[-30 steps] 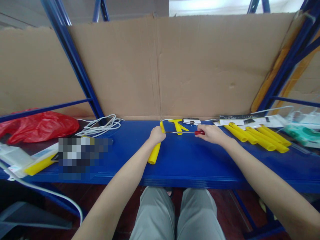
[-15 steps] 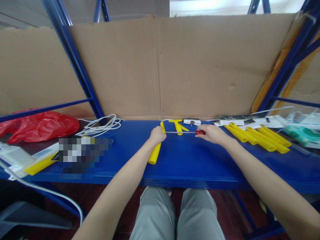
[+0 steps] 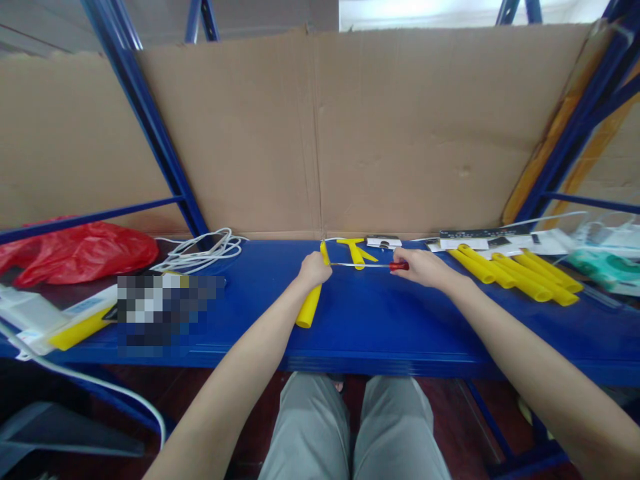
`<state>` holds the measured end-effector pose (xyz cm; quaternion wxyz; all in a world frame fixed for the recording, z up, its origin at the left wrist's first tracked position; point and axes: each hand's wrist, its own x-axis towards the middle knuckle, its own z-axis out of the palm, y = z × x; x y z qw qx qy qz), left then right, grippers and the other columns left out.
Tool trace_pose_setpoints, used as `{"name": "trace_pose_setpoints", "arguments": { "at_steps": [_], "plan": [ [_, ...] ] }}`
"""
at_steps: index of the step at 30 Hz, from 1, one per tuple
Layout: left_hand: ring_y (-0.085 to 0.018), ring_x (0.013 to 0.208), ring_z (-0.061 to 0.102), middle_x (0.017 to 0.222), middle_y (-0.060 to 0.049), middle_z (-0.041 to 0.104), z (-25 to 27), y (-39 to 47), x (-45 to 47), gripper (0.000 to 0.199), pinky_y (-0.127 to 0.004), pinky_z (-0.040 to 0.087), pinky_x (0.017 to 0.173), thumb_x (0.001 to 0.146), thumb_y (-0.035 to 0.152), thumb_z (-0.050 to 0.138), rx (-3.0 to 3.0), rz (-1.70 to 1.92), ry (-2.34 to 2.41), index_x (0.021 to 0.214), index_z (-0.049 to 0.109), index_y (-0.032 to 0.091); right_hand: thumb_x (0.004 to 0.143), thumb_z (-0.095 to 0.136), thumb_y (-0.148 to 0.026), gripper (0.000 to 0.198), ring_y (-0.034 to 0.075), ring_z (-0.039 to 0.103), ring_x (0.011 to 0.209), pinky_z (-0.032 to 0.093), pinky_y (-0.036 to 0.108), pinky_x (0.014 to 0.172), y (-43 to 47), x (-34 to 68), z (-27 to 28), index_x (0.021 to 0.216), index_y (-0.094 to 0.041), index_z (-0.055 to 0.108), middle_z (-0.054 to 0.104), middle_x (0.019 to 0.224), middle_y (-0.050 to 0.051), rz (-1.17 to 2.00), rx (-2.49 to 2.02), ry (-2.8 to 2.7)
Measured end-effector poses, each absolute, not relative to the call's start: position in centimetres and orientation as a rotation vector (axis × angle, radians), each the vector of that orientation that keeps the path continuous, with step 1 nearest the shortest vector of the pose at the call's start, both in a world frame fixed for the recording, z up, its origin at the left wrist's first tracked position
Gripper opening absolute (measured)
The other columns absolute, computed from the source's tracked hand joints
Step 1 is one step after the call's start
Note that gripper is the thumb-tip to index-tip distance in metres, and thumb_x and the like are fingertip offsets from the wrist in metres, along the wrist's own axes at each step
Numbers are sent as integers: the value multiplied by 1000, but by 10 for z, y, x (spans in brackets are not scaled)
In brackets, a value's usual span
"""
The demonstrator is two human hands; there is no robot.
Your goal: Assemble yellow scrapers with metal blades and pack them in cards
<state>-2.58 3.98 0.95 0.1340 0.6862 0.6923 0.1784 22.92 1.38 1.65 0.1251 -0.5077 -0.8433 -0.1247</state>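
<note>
My left hand [image 3: 315,269] is closed around a yellow tube [image 3: 309,308] that lies slantwise over the blue table, with a yellow piece standing out at its far end. In my right hand [image 3: 419,266] is the red handle of a screwdriver [image 3: 370,265]. Its thin metal shaft points left and reaches the tube beside my left fingers. The very tip is hidden there. Just behind the shaft lies a yellow T-shaped piece [image 3: 356,253].
Several yellow tubes [image 3: 523,277] lie at the right beside white packets [image 3: 465,245]. Coiled white cable [image 3: 215,250] and a red plastic bag [image 3: 80,250] are at the left. A cardboard sheet [image 3: 400,133] stands behind the blue table [image 3: 390,327].
The red handle has turned slightly in my right fingers. My left hand and the yellow tube stay nearly where they were.
</note>
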Motion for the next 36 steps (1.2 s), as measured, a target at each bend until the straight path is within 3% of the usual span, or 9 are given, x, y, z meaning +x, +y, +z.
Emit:
{"name": "trace_pose_setpoints", "arguments": {
  "at_steps": [8, 15, 22, 29, 36],
  "plan": [
    [-24, 86, 69, 88, -17, 71, 11, 38, -25, 26, -27, 51, 74, 77, 12, 55, 2013, 499, 2026, 100, 66, 6, 89, 47, -35, 24, 19, 63, 74, 39, 27, 60, 15, 228, 16, 82, -19, 63, 70, 85, 7, -295, -1449, -2503],
    [-23, 85, 69, 86, -16, 71, 10, 40, -25, 27, -26, 51, 74, 77, 12, 55, 1995, 506, 2014, 100, 66, 6, 81, 57, -30, 9, 17, 60, 66, 35, 25, 55, 16, 231, 15, 82, -21, 58, 68, 78, 4, -348, -1466, -2459],
    [-24, 86, 69, 87, -17, 71, 12, 38, -24, 27, -26, 51, 72, 78, 12, 53, 2002, 486, 2025, 100, 67, 5, 91, 43, -35, 27, 21, 64, 80, 38, 27, 62, 15, 229, 15, 86, -19, 64, 71, 92, 8, -332, -1513, -2527],
    [-23, 85, 69, 85, -16, 72, 12, 35, -22, 25, -26, 51, 73, 78, 13, 54, 2048, 492, 1995, 96, 69, 7, 81, 58, -32, 13, 18, 61, 66, 36, 25, 56, 16, 230, 15, 88, -21, 57, 69, 76, 4, -271, -1494, -2494],
    [-23, 85, 69, 84, -15, 72, 10, 36, -23, 23, -25, 52, 73, 76, 13, 55, 2026, 506, 1996, 94, 69, 8, 88, 49, -34, 19, 21, 64, 79, 38, 27, 62, 12, 226, 17, 85, -19, 60, 70, 89, 8, -326, -1603, -2519]
  ]
}}
